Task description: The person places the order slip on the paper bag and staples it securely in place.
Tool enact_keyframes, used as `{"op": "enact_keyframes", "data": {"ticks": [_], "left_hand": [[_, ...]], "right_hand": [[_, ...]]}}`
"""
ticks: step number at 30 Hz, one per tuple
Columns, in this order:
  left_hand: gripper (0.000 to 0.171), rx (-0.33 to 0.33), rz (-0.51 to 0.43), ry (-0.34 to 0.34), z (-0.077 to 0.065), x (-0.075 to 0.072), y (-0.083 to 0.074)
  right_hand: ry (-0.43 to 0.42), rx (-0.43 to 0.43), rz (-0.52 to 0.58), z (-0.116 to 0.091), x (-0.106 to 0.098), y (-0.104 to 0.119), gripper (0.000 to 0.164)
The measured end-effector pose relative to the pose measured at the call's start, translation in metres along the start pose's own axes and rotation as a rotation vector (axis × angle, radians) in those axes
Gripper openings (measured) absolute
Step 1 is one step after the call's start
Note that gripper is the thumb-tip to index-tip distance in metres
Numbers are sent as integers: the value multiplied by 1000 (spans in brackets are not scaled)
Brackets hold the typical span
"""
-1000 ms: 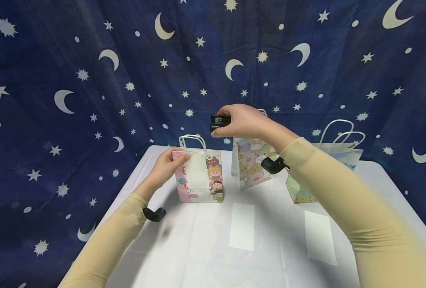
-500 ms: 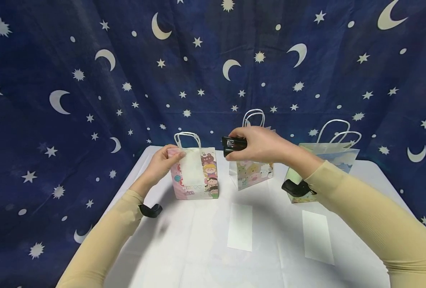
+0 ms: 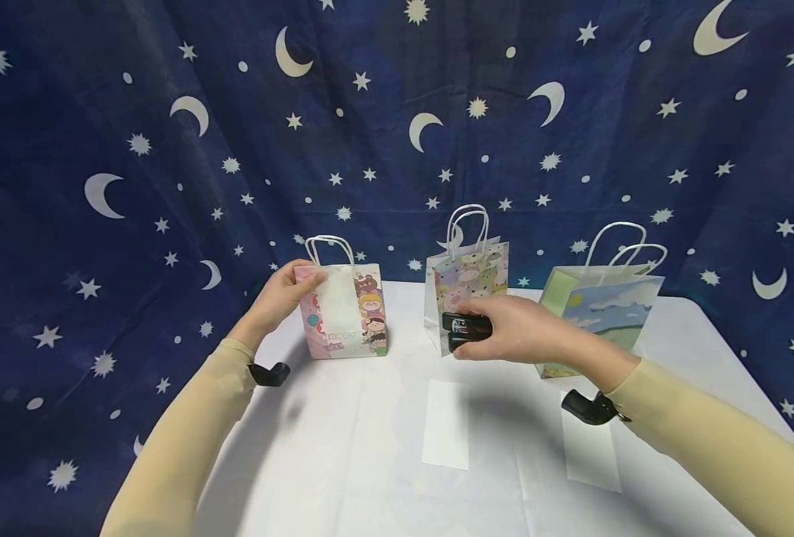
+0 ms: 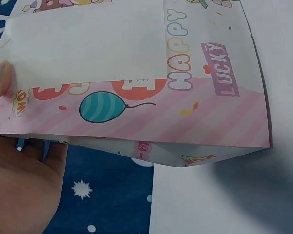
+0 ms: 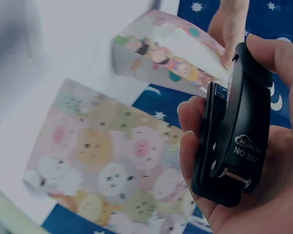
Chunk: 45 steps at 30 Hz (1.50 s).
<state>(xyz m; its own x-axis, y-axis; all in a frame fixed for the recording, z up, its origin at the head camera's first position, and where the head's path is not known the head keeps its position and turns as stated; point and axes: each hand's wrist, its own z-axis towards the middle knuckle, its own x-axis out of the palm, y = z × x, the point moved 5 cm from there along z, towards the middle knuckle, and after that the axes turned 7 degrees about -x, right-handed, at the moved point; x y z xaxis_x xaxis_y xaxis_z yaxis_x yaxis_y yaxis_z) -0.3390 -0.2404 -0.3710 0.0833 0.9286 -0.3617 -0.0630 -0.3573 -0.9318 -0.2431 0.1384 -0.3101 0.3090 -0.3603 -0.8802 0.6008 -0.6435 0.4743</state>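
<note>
My left hand (image 3: pixel 279 302) pinches the upper left edge of a pink and white cartoon paper gift bag (image 3: pixel 373 328), thumb in front. A blank white paper slip (image 3: pixel 341 302) lies flat against the bag's front, its top end by the thumb. In the left wrist view the slip (image 4: pixel 88 48) covers part of the printing, and the fingers pass behind the bag's wall. My right hand (image 3: pixel 527 328) grips a black stapler (image 5: pixel 246 131), apart from the pink bag and in front of the middle bag (image 3: pixel 471 276), which has animal faces.
A green and blue landscape gift bag (image 3: pixel 605 306) stands at the right. Two more white paper slips lie on the tablecloth, a middle slip (image 3: pixel 446 425) and a right slip (image 3: pixel 592 455). A dark blue star-and-moon curtain (image 3: pixel 370 134) hangs behind the white table (image 3: pixel 370 447).
My right hand has come down and to the right with the stapler, from near the pink bag to before the middle one. The left hand keeps its pinch; the pink bag shifts slightly left.
</note>
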Motion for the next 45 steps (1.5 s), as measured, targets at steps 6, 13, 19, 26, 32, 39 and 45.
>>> {"op": "enact_keyframes", "data": {"ticks": [6, 13, 19, 26, 32, 39, 45], "left_hand": [[32, -19, -27, 4, 10, -7, 6], [31, 1, -57, 37, 12, -12, 5], [30, -17, -41, 40, 13, -15, 8], [37, -54, -43, 48, 16, -18, 13], [42, -81, -36, 49, 15, -19, 12], [44, -95, -68, 30, 12, -18, 8], [34, -77, -111, 14, 14, -16, 7]], "right_hand": [[-3, 51, 16, -24, 12, -18, 64], [-15, 120, 72, -52, 22, -38, 65], [-55, 143, 109, -79, 25, -56, 65], [-97, 203, 136, -108, 29, -82, 71], [-162, 231, 117, -130, 34, -102, 70], [-188, 312, 89, -153, 36, -118, 77], [-192, 361, 83, -169, 33, -130, 77]]}}
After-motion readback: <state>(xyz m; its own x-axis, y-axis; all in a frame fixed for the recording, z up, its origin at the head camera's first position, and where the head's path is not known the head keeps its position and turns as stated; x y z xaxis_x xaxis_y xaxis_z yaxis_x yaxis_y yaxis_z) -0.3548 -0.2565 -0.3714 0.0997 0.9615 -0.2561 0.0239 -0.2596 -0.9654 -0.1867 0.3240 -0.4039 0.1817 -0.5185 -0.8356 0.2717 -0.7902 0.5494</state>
